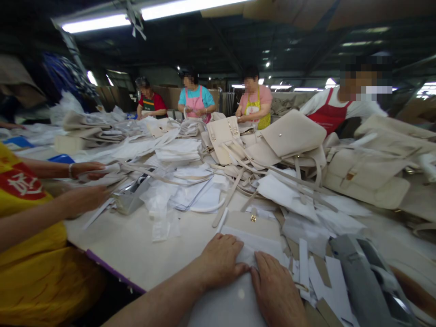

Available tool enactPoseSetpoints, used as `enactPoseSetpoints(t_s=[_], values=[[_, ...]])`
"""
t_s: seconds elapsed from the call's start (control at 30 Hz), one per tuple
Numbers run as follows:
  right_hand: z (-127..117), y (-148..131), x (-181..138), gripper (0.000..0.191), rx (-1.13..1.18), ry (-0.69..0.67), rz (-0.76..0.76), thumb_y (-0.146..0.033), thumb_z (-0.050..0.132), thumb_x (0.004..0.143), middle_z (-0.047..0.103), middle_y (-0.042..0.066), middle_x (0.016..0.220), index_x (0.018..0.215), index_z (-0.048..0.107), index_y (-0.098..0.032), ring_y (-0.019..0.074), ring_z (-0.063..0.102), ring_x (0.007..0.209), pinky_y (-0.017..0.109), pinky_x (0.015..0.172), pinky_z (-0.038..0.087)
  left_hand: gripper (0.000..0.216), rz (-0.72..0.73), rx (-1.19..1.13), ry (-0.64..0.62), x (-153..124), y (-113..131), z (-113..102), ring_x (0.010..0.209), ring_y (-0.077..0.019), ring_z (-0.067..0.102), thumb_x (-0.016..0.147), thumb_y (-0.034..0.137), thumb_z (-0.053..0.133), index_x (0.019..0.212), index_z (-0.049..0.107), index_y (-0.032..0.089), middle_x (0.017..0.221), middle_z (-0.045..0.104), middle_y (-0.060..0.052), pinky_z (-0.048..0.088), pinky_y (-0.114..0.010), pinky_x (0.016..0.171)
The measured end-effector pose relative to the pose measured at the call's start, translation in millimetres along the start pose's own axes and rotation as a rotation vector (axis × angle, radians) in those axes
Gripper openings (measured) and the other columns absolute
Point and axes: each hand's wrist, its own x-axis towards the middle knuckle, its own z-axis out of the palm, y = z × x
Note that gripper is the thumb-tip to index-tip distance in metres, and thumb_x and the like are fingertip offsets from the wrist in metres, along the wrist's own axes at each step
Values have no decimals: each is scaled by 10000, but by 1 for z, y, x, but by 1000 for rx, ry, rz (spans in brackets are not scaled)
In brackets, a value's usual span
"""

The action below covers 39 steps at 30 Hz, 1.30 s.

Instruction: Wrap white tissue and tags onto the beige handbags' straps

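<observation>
A cream handbag point(269, 223) with a gold clasp point(253, 218) lies flat in front of me, its lower part covered by a thin white sheet point(226, 302). I cannot tell whether the sheet is paper or plastic. My left hand point(220, 260) rests on the sheet from the left, fingers stretched out. From the right, my right hand point(276, 287) lies on the same sheet, fingers forward. The two thumbs nearly meet over the sheet. A loose cream strap point(229, 200) lies just beyond the bag.
A grey tape dispenser point(363, 277) stands close on my right, beside paper and card scraps point(335, 286). Cream bags point(294, 134) are heaped ahead. A co-worker in yellow point(41, 263) handles a strap at left, near another dispenser point(131, 195). Several people work across the table.
</observation>
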Motion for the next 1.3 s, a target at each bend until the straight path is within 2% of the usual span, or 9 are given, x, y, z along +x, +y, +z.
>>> enactPoseSetpoints(t_s=[0.17,0.3,0.5,0.67,0.9,1.0,1.1,1.2,1.3], values=[[-13,2,4,430,37,-147,49,-288,321,896,506,120,1295,1267,465,-123,253,443,1190,410,987,341,508,27,-43,-44,-3,-2,-8,1106,-251,498,797,519,488,1185,497,191,1157,580,-97,316,-421,997],[-33,7,15,438,80,-198,80,-276,280,904,563,140,1220,1254,480,-102,233,508,1118,356,962,368,521,58,-40,-119,2,-2,-18,1071,-265,523,779,533,503,1156,527,174,1140,593,-112,339,-428,978],[-43,11,20,358,-37,-204,-27,-271,372,835,616,106,1072,1108,588,-191,294,529,1022,463,878,369,551,44,-36,-145,1,-3,-21,1064,-278,522,766,551,502,1172,531,179,1133,588,-117,370,-438,955],[-42,19,27,344,76,-245,-85,-327,434,786,613,89,1011,1050,613,-199,254,524,994,381,881,348,589,52,18,-165,6,-5,-25,1013,-300,539,699,582,551,1123,579,173,1080,592,-132,432,-431,879],[-38,31,34,256,168,-262,-82,-384,480,752,647,72,909,855,623,-199,214,563,870,297,748,365,806,-37,16,-409,25,-8,-43,950,-327,599,514,721,597,1110,582,179,1057,640,-146,465,-420,825],[-43,35,32,286,161,-303,-73,-449,465,770,658,70,823,747,601,-198,200,577,773,277,650,352,803,-70,-3,-500,27,-10,-49,929,-318,612,473,743,597,1069,601,205,1051,651,-131,480,-387,784],[-47,38,29,375,161,-325,-30,-525,430,791,664,73,789,703,592,-198,200,585,738,277,618,341,789,-80,-46,-523,26,-15,-51,910,-314,617,459,739,604,1046,604,212,1036,655,-122,484,-377,761],[-44,42,28,506,216,-343,-15,-562,291,853,676,82,781,719,615,-197,206,605,766,288,673,366,821,-89,-85,-511,23,-21,-49,916,-315,611,442,743,614,1066,583,211,1044,649,-122,478,-382,770],[-35,46,26,558,254,-315,-58,-462,169,915,686,90,847,782,637,-190,201,611,866,282,781,372,835,-99,-150,-490,18,-29,-43,928,-305,603,440,741,626,1085,558,215,1054,642,-111,470,-375,787]])
